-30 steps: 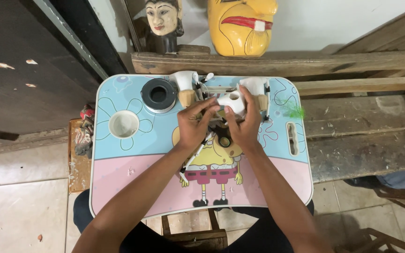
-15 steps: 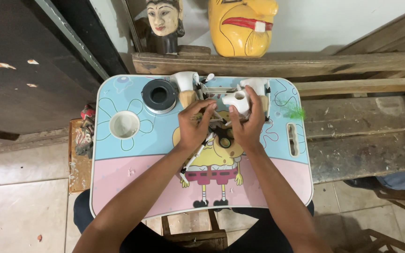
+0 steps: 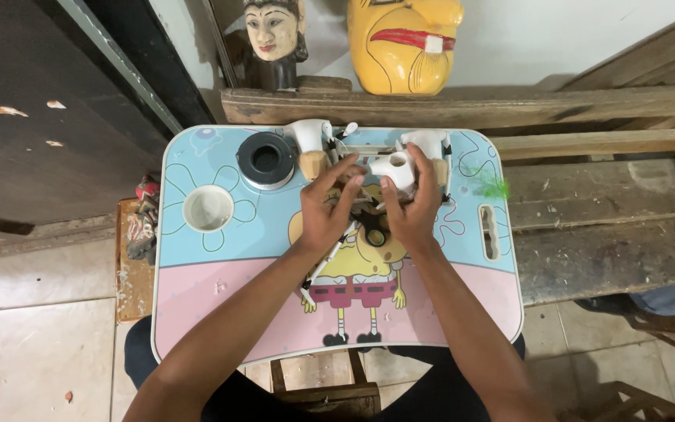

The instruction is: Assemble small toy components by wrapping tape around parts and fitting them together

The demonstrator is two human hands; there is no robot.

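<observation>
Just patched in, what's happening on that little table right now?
A person works with both hands at the far end of a small cartoon-printed table. The right hand holds a small white part; the left hand touches the cluster of white and tan pieces beside it. A black tape roll lies to the left.

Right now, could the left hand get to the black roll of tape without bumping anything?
Probably yes. The left hand sits just beside the black roll of tape on the lap table, and the bit of tabletop between them looks bare. But its fingers are busy on the white toy parts, so it must let go first.
</observation>
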